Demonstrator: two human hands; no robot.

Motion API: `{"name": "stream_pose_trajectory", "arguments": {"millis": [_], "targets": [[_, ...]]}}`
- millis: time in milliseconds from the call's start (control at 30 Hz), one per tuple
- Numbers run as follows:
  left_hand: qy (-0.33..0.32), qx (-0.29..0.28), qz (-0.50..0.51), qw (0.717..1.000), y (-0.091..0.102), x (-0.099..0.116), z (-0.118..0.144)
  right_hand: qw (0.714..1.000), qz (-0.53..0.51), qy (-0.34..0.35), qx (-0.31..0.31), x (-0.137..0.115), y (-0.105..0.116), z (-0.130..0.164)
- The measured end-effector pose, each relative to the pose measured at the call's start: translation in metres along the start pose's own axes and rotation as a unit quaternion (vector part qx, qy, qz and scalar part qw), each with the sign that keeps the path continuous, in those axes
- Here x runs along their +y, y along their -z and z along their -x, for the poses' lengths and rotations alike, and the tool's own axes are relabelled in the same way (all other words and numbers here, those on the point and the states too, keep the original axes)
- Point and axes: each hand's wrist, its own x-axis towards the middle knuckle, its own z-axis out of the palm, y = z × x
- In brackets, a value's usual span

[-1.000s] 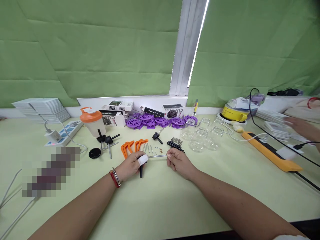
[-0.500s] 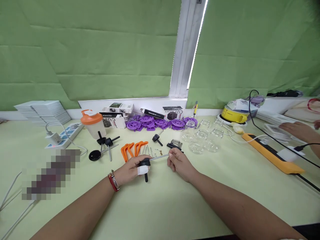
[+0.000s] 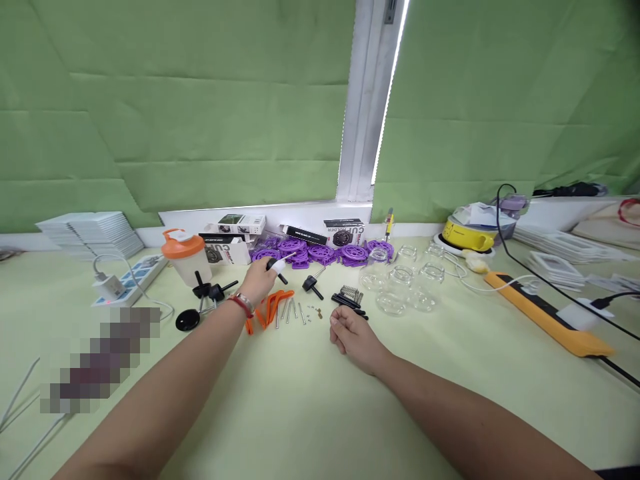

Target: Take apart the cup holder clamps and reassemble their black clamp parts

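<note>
Centre frame, the left hand (image 3: pixel 260 280) carries a black knob with metal rod (image 3: pixel 278 263) toward the purple discs (image 3: pixel 320 252); the right hand (image 3: pixel 353 335) rests loosely curled, holding nothing visible

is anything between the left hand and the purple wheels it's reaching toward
Nothing visible. The left hand, holding a black knob with a metal rod, is just short of the purple wheels, with only bare table in the gap. The orange brackets lie nearer the person, out of the path.
</note>
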Motion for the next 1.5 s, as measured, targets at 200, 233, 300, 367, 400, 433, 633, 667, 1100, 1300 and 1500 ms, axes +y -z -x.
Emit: {"name": "stream_pose_trajectory", "arguments": {"millis": [200,233,300,367,400,433,633,667,1100,1300,1500], "targets": [[0.052,-0.057,-0.018,0.997,-0.037,-0.013,-0.044,1.000,0.003,0.010,0.001,0.002,0.000,0.000],[0.054,-0.065,-0.021,0.996,-0.041,-0.015,-0.048,1.000,0.006,0.012,0.001,0.003,0.000,-0.001],[0.052,-0.075,-0.030,0.995,-0.049,-0.020,-0.052,1.000,0.013,0.016,-0.002,0.005,0.000,-0.002],[0.045,-0.079,-0.043,0.995,-0.054,-0.023,-0.054,1.000,0.020,0.016,-0.005,0.006,0.000,-0.002],[0.040,-0.078,-0.052,0.995,-0.056,-0.025,-0.055,1.000,0.022,0.016,-0.006,0.007,0.001,-0.003],[0.034,-0.076,-0.063,0.995,-0.058,-0.026,-0.055,1.000,0.023,0.017,-0.008,0.007,0.001,-0.003],[0.007,-0.042,-0.167,0.985,-0.064,-0.029,-0.055,1.000,0.010,0.018,-0.015,0.007,0.001,-0.002],[0.004,-0.038,-0.190,0.981,-0.064,-0.028,-0.054,1.000,0.010,0.018,-0.015,0.007,0.001,-0.003],[0.013,-0.006,-0.433,0.901,0.034,-0.029,-0.053,1.000,0.016,0.017,-0.017,0.004,0.001,-0.001],[0.101,-0.106,-0.501,0.853,0.079,-0.067,-0.053,0.999,0.041,0.020,-0.010,0.007,0.001,-0.001],[0.082,-0.139,-0.504,0.848,0.074,-0.083,-0.045,0.998,0.057,0.025,-0.009,0.006,0.000,0.001]]}}
